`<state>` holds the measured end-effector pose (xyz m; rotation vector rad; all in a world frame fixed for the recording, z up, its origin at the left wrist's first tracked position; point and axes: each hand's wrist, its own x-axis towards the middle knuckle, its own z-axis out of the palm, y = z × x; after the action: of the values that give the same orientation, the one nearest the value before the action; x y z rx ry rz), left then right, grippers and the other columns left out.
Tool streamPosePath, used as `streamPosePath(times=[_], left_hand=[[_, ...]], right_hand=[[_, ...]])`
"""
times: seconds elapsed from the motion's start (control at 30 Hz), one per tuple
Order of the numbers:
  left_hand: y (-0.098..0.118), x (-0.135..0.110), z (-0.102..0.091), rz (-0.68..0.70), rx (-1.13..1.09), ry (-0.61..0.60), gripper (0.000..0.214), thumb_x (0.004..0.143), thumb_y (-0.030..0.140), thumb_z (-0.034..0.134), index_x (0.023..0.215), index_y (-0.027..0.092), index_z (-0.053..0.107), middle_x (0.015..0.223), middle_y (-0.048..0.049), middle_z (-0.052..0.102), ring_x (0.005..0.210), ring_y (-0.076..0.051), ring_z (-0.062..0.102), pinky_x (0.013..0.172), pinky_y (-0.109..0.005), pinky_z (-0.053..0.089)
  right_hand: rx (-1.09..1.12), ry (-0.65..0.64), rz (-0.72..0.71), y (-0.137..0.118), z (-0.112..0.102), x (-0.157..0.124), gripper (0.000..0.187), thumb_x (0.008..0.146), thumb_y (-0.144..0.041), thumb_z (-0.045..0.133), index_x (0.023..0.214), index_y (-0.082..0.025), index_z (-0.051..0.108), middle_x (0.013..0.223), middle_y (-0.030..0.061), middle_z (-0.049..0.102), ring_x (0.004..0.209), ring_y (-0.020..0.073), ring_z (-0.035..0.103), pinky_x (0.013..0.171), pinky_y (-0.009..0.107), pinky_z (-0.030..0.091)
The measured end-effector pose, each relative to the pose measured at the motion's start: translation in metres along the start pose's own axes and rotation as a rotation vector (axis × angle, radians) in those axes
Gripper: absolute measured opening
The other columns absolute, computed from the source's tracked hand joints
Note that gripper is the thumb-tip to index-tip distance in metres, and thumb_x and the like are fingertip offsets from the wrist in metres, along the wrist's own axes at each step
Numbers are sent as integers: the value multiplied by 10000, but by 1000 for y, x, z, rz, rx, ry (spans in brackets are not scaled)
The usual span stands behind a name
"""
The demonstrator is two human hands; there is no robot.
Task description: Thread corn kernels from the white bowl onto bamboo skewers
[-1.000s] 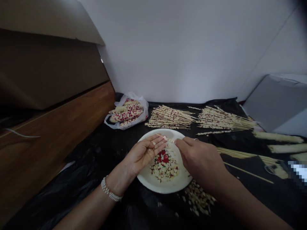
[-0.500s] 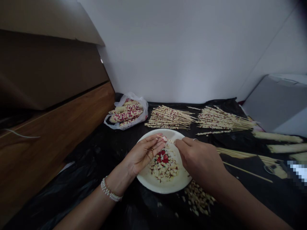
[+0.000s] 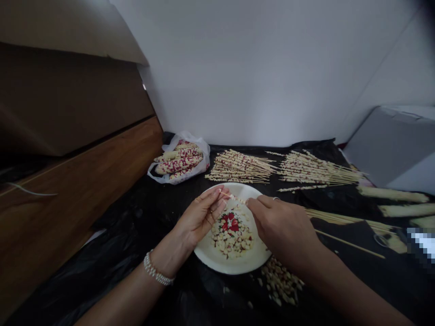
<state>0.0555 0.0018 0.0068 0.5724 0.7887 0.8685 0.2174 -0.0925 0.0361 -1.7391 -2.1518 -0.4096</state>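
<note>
My right hand point(image 3: 280, 217) is closed around a thin skewer point(image 3: 234, 198) with pale and reddish corn kernels threaded along it. The skewer's bare tip points left, toward my left hand point(image 3: 207, 210). Thumb and forefinger of that hand pinch a small pale corn kernel at the tip; its other fingers curl loosely below. Both hands are over a white bowl point(image 3: 234, 267) with a red flower pattern inside, where loose corn kernels point(image 3: 233, 242) lie. My right palm hides the skewer's rear part.
Behind the bowl lie two piles of kernel-threaded skewers point(image 3: 238, 166). A plastic bag point(image 3: 204, 156) of corn cobs point(image 3: 180, 164) is at the back left. Bare skewers point(image 3: 350, 219) and stripped cobs point(image 3: 394, 194) lie right. More kernels point(image 3: 282, 280) are scattered on the black sheet point(image 3: 142, 226).
My left hand has shifted slightly left, and its fingers have drawn closer together at the skewer's tip. My right hand has stayed nearly still with the skewer.
</note>
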Motion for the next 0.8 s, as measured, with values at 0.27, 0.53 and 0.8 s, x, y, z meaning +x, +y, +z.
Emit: streamPosePath(times=[0.27,0.53,0.8], left_hand=[[-1,1,-2,21,-21,-63,218,851,42,550,1012,121,674,958,-93,710,829,-103,681,782,-168,543],[0,1,-1,11,-41,-32,187,818,47,601,968,126,679,876,-48,712,794,-74,668,781,-140,512],[0,-2,1,-2,-58,-35,171,824,34,585,919,129,691,849,-44,710,758,-73,665,731,-130,529]], right_hand=[[1,3,15,1,1,-1,166,773,-83,470,738,-179,600,674,12,593,548,137,487,486,275,190],[7,20,19,0,0,-1,170,771,-86,469,741,-184,605,664,7,588,530,138,489,483,273,199],[-6,-3,26,0,-1,-1,150,760,-71,500,733,-184,594,663,7,590,549,151,520,486,276,207]])
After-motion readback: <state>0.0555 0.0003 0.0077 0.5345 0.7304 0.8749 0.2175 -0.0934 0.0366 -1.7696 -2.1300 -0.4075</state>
